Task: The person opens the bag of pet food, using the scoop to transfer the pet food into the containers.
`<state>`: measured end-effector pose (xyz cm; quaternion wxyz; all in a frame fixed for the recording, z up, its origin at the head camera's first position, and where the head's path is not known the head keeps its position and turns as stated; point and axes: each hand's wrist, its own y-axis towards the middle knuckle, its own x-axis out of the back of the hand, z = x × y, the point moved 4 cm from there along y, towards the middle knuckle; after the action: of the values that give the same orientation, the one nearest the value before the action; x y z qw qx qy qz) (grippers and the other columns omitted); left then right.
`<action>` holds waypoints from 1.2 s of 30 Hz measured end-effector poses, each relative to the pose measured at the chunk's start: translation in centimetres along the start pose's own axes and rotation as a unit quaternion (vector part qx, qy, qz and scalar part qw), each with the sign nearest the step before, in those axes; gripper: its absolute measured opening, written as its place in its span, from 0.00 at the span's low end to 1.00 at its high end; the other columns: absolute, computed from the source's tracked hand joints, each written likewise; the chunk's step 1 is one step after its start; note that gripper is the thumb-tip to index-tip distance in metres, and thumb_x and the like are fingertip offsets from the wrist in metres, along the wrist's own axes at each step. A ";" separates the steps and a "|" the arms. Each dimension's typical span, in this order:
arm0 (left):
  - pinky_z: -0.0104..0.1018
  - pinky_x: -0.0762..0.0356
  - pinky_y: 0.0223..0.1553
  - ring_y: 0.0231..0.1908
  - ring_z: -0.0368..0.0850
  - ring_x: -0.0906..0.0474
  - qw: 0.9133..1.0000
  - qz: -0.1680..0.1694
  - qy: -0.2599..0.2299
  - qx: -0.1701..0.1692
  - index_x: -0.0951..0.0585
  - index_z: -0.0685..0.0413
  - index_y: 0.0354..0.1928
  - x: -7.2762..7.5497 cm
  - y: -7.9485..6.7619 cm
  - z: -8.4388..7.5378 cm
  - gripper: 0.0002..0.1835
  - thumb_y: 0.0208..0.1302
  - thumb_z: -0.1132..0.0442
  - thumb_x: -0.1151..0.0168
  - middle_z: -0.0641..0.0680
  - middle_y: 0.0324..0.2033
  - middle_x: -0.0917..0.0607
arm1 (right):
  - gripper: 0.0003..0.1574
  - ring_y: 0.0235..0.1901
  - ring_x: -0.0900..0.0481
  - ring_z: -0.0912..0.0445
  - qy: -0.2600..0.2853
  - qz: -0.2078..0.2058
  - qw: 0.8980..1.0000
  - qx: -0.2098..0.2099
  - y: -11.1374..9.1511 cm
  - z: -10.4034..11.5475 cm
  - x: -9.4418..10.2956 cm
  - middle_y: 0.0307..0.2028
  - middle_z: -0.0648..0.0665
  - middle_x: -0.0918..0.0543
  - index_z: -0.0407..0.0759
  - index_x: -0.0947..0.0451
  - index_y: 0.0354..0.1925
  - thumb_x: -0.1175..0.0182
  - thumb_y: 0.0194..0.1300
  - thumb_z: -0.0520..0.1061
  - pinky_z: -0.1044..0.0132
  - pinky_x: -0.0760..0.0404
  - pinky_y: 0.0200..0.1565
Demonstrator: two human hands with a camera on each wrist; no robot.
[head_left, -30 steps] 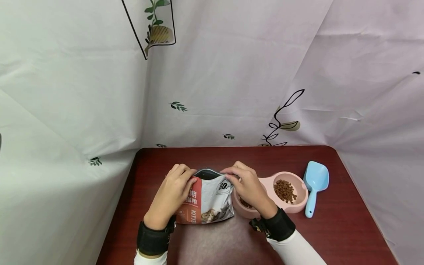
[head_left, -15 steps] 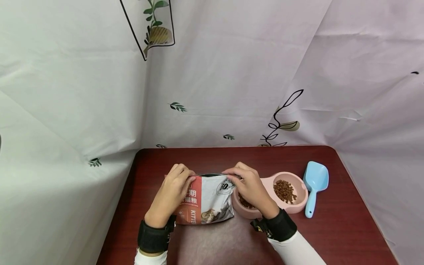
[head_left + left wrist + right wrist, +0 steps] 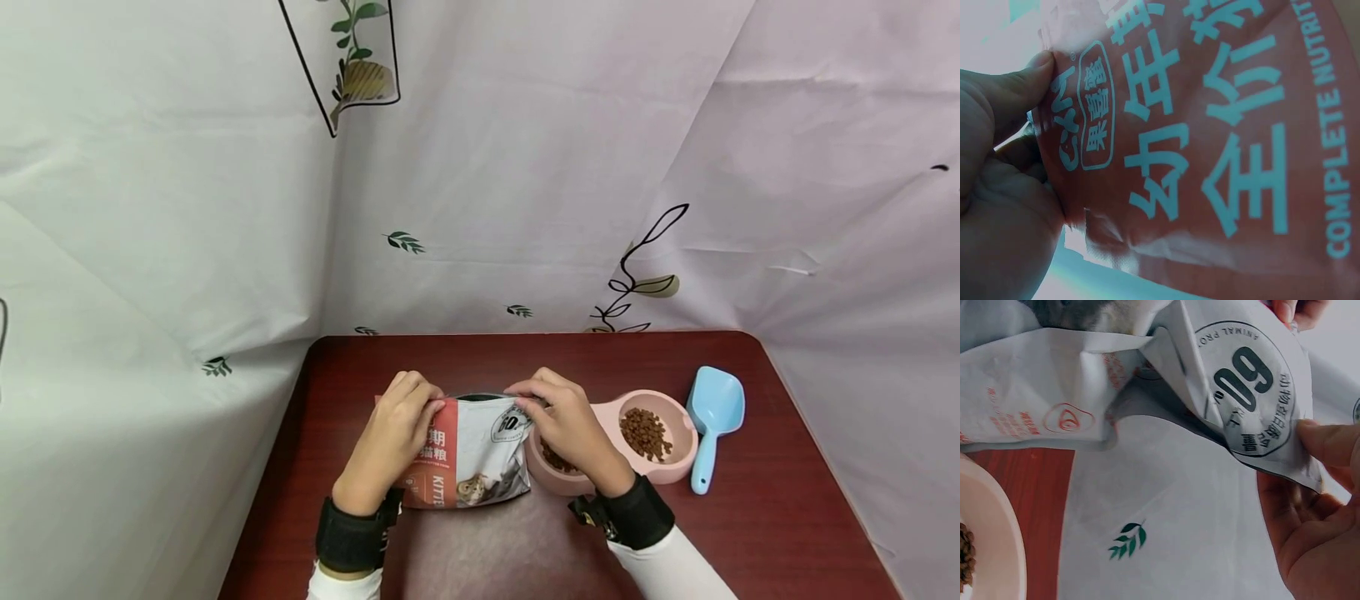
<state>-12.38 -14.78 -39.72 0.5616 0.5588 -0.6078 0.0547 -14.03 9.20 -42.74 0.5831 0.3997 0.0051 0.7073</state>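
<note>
A red and white bag of kitten food (image 3: pixel 480 454) stands upright on the table, a narrow dark gap showing along its top edge. My left hand (image 3: pixel 393 433) pinches the bag's top left corner between thumb and fingers; the left wrist view shows the thumb (image 3: pixel 1038 65) on the red front. At the top right corner my right hand (image 3: pixel 566 421) pinches the rim, with the thumb (image 3: pixel 1329 440) over the printed white side and fingers behind. The bag's inside is hidden.
A pink double bowl (image 3: pixel 607 412) with brown kibble (image 3: pixel 645 433) in both hollows stands right of the bag, partly behind my right hand. A light blue scoop (image 3: pixel 715 408) lies beyond it. White printed cloth (image 3: pixel 525 208) hangs behind the dark red table (image 3: pixel 787 508).
The bag's mouth has narrowed from a wide dark opening to a thin slit, its front edge drawn straighter. Both hands keep their places at the corners.
</note>
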 end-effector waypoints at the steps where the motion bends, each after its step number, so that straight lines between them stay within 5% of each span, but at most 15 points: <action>1: 0.36 0.22 0.39 0.38 0.44 0.26 1.000 -0.001 -0.001 0.001 0.16 0.60 0.36 0.0 0.0 0.0 0.04 0.64 0.71 0.29 0.51 0.33 0.21 | 0.14 0.31 0.28 0.64 -0.003 0.006 1.000 -0.003 0.1 0.1 0.0 0.34 0.55 0.20 0.49 0.11 0.47 0.32 0.67 0.34 0.70 0.25 0.34; 10: 0.36 0.22 0.41 0.39 0.44 0.26 1.000 -0.003 -0.006 0.003 0.16 0.59 0.36 0.0 0.0 0.0 0.03 0.64 0.70 0.29 0.50 0.33 0.21 | 0.16 0.40 0.19 0.62 -0.030 0.049 0.998 0.004 0.9 1.1 -0.1 0.44 0.53 0.14 0.45 0.14 0.53 0.32 0.68 0.37 0.65 0.20 0.41; 21: 0.35 0.22 0.39 0.38 0.44 0.26 1.000 -0.008 -0.013 0.004 0.15 0.59 0.36 0.0 0.0 0.1 0.03 0.63 0.71 0.29 0.50 0.33 0.21 | 0.12 0.32 0.24 0.64 -0.030 0.034 0.999 0.006 1.3 0.9 -0.2 0.38 0.54 0.14 0.47 0.11 0.47 0.29 0.65 0.38 0.68 0.23 0.35; 36: 0.35 0.22 0.40 0.40 0.43 0.26 1.000 0.001 -0.019 0.014 0.14 0.61 0.37 0.0 -0.2 0.3 0.04 0.69 0.67 0.33 0.49 0.34 0.20 | 0.10 0.34 0.20 0.65 0.012 0.062 0.995 -0.076 1.6 0.5 -0.5 0.33 0.56 0.18 0.50 0.10 0.42 0.27 0.63 0.38 0.69 0.19 0.38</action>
<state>-12.39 -15.04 -39.94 0.5417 0.5672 -0.6182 0.0529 -15.05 8.10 -41.96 0.5670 0.3449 -0.0665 0.7451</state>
